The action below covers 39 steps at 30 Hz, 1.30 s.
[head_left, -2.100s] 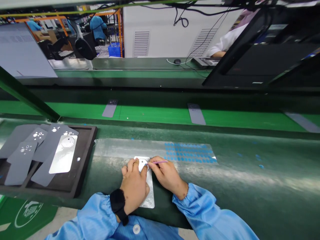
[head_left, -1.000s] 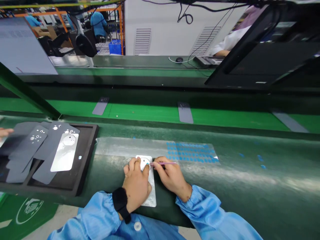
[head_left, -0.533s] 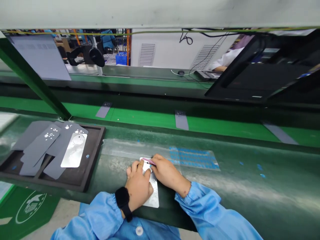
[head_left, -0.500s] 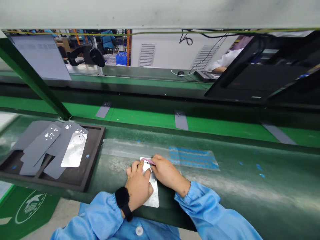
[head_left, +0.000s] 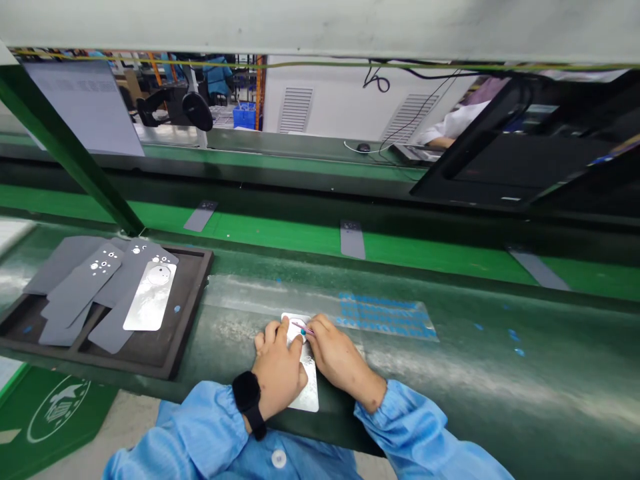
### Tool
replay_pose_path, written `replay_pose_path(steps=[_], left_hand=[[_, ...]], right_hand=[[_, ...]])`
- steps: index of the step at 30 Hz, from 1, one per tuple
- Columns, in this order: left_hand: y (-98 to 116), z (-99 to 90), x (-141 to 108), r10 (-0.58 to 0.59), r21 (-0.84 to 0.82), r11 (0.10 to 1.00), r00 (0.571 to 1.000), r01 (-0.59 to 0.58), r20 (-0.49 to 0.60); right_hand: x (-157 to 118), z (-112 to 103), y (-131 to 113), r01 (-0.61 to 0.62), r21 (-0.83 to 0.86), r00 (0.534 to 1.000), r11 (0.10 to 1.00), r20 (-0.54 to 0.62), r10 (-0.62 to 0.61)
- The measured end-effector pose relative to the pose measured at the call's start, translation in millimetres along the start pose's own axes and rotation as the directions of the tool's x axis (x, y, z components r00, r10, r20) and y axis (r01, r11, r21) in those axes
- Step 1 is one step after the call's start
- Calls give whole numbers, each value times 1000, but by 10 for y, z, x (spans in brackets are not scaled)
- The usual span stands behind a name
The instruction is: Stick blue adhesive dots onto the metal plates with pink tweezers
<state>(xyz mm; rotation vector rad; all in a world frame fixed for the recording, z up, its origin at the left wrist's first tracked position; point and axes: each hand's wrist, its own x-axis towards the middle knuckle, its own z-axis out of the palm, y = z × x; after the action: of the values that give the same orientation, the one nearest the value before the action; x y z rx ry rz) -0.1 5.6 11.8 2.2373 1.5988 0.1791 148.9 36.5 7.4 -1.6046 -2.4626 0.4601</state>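
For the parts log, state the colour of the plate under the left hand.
The plate is shiny silver, seen in the head view.

Green bench (head_left: 500, 393) before me, glossy in streaks. Directly on it: silver plate (head_left: 311, 373) under my left hand (head_left: 280, 377); clear strip (head_left: 323, 301) with rows of blue dots (head_left: 385, 315), farther from me; dark divided tray (head_left: 193, 310) to my left; small blue bits (head_left: 514, 335) to my right.
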Motion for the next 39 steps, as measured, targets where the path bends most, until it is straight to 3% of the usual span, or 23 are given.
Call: replay_pose_path(steps=[5, 14, 22, 27, 31, 35, 39], left_hand=[[2, -17, -1, -8, -1, 1000, 1000, 8, 12], [6, -9, -11, -4, -13, 1000, 1000, 4, -13], [-11, 47, -9, 13, -2, 1000, 999, -14, -38], [-22, 81, -17, 25, 1, 1000, 998, -25, -50], [-30, 79, -17, 22, -17, 1000, 998, -23, -66], [-53, 72, -30, 3, -64, 998, 995, -9, -98], [-75, 76, -54, 4, -98, 995, 992, -17, -128]], right_hand=[[89, -147, -19, -88, 56, 994, 995, 70, 84], [294, -342, -217, -49, -218, 940, 975, 319, 119], [80, -84, -75, -25, -200, 982, 980, 179, 61], [-54, -39, 34, -20, 6, 999, 1000, 25, 19], [-80, -93, 89, -13, 184, 999, 983, -31, 19], [-22, -169, 75, -17, 188, 1000, 982, 16, 14], [121, -277, -15, -71, 20, 979, 997, 191, 66]])
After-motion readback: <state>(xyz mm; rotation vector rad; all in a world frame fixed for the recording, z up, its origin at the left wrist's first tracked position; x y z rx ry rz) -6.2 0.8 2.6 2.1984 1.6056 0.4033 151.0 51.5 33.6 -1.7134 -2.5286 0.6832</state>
